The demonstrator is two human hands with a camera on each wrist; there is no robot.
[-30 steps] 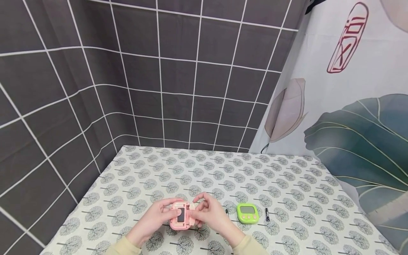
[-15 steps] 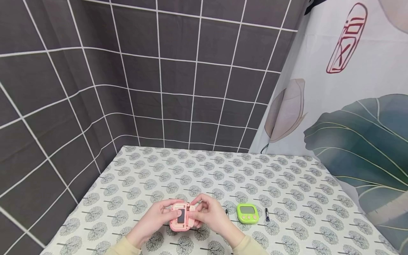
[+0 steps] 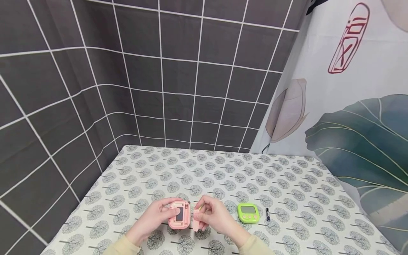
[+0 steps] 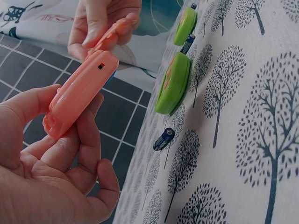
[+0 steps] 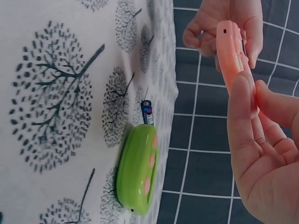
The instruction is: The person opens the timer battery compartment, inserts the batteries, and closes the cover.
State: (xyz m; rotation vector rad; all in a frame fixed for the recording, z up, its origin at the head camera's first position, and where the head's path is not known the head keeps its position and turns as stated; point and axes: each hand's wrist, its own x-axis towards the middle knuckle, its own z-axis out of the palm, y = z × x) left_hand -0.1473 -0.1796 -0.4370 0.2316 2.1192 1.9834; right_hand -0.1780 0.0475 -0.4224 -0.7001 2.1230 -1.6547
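My left hand (image 3: 157,216) holds a pink digital timer (image 3: 175,220), its back turned up and a dark panel under my thumb. An uncovered battery slot runs along the timer's right side. Just to the right, my right hand (image 3: 214,216) pinches a small pink battery cover (image 3: 196,220) between thumb and fingers. A narrow gap parts cover and timer in the head view. The right wrist view shows the pink timer (image 5: 225,53) edge-on, with the cover near my right fingertips. Whether the slot holds a battery is too small to tell.
A green timer (image 3: 248,213) with pink buttons lies to the right, a dark battery (image 3: 267,214) beside it. The left wrist view shows two green timer shapes and another battery (image 4: 163,139) on the tree-patterned tablecloth (image 3: 153,241). A dark gridded curtain (image 3: 178,78) hangs behind.
The pink cover has come away from the back of the pink timer. My right hand has shifted slightly right with it, while my left hand stays nearly in place.
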